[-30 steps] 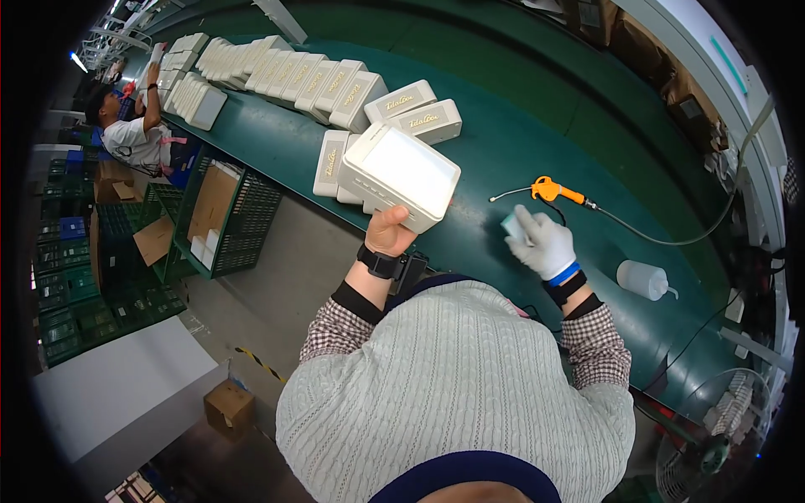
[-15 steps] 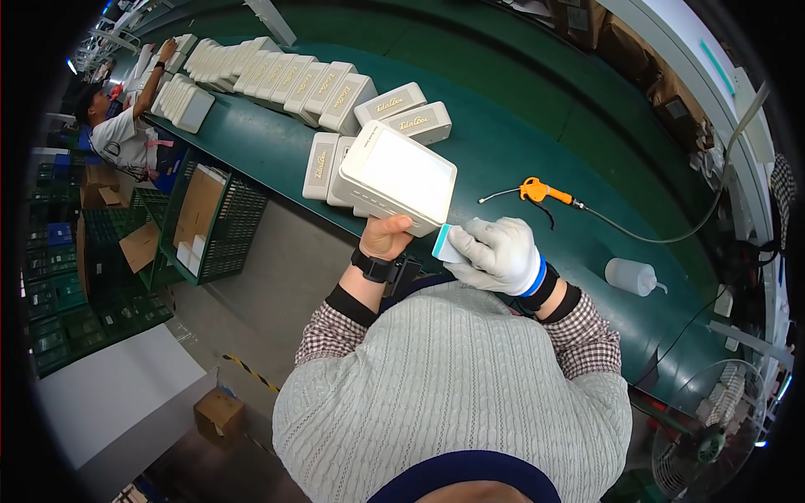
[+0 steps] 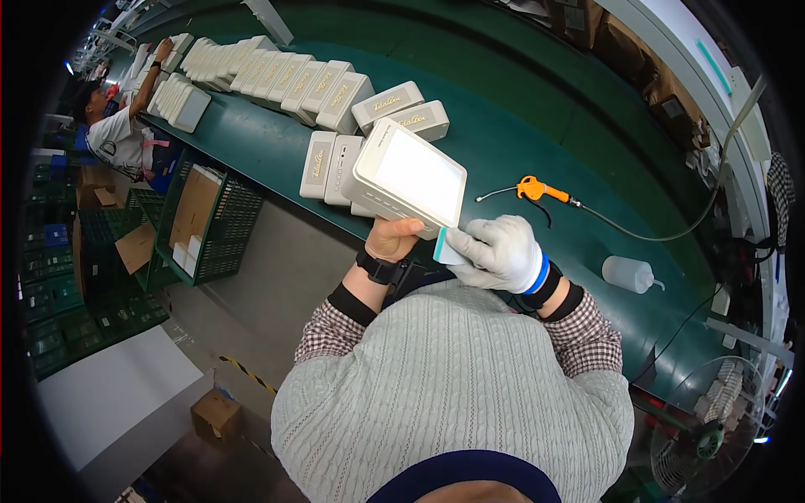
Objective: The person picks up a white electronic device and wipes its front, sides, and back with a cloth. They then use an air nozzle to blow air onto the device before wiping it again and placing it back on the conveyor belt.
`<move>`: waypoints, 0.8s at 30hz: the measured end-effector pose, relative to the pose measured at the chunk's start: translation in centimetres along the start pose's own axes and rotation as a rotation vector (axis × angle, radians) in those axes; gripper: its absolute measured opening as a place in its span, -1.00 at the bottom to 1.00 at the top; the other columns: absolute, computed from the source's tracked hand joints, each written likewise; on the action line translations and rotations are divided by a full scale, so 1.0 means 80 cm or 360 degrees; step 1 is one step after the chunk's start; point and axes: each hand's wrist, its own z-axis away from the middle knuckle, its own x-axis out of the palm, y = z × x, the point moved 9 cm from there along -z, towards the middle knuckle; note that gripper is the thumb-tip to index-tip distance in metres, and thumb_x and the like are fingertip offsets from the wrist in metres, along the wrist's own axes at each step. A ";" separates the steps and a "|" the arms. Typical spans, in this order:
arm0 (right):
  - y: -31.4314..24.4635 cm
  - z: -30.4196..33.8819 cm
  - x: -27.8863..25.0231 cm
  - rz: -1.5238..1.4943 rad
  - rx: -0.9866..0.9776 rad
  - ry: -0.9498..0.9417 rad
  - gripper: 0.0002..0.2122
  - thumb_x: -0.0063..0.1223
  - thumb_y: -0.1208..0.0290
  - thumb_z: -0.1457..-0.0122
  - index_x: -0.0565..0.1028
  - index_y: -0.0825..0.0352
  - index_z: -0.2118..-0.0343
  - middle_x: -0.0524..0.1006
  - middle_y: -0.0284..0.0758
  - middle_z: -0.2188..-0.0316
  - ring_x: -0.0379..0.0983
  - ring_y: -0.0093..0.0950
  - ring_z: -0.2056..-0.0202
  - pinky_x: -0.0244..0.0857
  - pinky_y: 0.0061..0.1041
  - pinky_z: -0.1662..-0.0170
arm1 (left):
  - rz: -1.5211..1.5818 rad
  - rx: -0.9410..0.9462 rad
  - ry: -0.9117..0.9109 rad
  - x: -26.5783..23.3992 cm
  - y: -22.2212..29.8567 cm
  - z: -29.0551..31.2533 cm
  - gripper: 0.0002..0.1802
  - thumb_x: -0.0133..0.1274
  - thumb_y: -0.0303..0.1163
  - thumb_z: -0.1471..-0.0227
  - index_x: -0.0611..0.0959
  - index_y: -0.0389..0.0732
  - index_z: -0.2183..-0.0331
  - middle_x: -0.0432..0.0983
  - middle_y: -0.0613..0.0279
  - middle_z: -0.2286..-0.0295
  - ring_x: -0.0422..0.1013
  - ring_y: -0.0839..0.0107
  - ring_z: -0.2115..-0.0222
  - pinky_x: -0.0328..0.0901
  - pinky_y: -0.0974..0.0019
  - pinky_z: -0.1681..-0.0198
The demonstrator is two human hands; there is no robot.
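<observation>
My bare left hand (image 3: 392, 240) grips the lower edge of a cream-white boxy device (image 3: 419, 178), its thumb on the near side. The device is tilted up with its bright white screen facing me, and a row of small slots runs along its lower side. My right hand (image 3: 501, 254), in a white glove, pinches a small flat white piece with a teal edge (image 3: 447, 248). That piece is at the device's lower right corner; whether it touches cannot be told. Two similar devices (image 3: 317, 165) stand just behind, partly covered by the held one.
A long row of cream devices (image 3: 289, 81) runs up the green bench (image 3: 537, 126). An orange air blow gun (image 3: 541, 189) with a hose and a squeeze bottle (image 3: 629, 274) lie to the right. Far left are a green crate (image 3: 235, 220) and a co-worker (image 3: 117, 138).
The held device has shifted slightly right and turned a little, uncovering more of the units behind it. My right hand has hardly moved and keeps its pinch.
</observation>
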 end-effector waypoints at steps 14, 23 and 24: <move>0.075 0.061 -0.001 -0.1025 0.0816 0.0355 -0.46 0.17 0.23 0.05 0.39 0.34 -0.02 0.52 -0.27 0.37 0.47 -0.44 0.45 0.36 -0.53 0.43 | -0.0084 0.0200 -0.0163 0.049 0.007 -0.017 -0.19 0.28 -0.58 0.27 0.34 -0.15 -0.08 0.37 0.18 0.03 0.32 0.24 0.00 0.23 0.20 -0.09; 0.090 0.060 0.080 -0.2692 0.1479 0.0723 -0.32 0.02 -0.09 -0.10 0.27 0.40 -0.11 0.44 -0.24 0.07 0.45 -0.49 0.14 0.39 -0.57 0.22 | -0.1032 0.0598 -0.0061 0.079 0.004 -0.026 -0.34 0.33 -0.39 0.19 0.47 -0.19 0.00 0.44 0.20 0.09 0.38 0.32 0.07 0.30 0.28 0.03; 0.085 0.052 0.076 -0.2705 0.1412 0.0609 -0.32 0.03 -0.10 -0.10 0.29 0.41 -0.10 0.45 -0.24 0.07 0.45 -0.48 0.12 0.39 -0.57 0.19 | -0.1274 0.0632 -0.0078 0.079 0.005 -0.024 -0.38 0.33 -0.37 0.18 0.49 -0.20 0.02 0.46 0.20 0.10 0.39 0.33 0.08 0.31 0.29 0.05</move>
